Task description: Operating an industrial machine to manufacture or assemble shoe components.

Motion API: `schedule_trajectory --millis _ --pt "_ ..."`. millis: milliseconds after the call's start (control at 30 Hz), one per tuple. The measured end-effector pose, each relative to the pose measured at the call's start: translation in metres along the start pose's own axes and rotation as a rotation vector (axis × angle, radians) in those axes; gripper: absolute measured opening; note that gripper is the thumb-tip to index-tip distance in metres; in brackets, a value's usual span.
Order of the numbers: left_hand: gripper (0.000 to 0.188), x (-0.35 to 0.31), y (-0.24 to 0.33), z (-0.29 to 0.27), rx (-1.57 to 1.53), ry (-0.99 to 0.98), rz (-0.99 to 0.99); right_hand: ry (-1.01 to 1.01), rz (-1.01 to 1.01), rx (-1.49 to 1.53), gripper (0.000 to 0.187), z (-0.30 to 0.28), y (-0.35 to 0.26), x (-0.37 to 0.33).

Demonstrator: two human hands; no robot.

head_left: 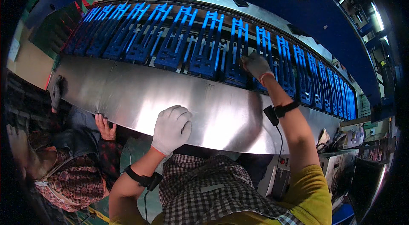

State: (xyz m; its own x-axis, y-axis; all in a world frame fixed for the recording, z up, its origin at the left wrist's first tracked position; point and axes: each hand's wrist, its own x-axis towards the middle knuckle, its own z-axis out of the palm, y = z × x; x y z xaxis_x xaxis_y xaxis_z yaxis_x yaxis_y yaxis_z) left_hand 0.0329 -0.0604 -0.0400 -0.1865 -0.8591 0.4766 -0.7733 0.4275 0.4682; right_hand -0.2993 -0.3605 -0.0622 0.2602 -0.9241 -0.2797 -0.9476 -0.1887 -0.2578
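Head view: the right hand (258, 66) is at a blue forked rack (234, 70), just above the frame's centre.
Its gloved fingers are bent at the rack's right side; whether they grasp it, I cannot tell. The left hand (171, 127), gloved, is loosely curled over the steel panel (123, 93) at lower centre, with no object showing in it. The racks stand side by side in a curved row, and nothing visible marks which are dealt with and which are left. The rack's long axis runs nearly upright, prongs toward the frame's top, base toward the panel.
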Motion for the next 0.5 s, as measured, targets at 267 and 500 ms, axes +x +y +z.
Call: schedule_trajectory --millis 267,500 --pt "0.024 -0.001 -0.002 -0.001 0.027 -0.044 -0.012 0.407 -0.292 0.014 0.053 0.04 -0.112 0.014" --pt "0.031 0.005 0.003 -0.003 0.017 -0.065 -0.034 0.157 0.205 0.209 0.074 0.022 -0.123 0.129"
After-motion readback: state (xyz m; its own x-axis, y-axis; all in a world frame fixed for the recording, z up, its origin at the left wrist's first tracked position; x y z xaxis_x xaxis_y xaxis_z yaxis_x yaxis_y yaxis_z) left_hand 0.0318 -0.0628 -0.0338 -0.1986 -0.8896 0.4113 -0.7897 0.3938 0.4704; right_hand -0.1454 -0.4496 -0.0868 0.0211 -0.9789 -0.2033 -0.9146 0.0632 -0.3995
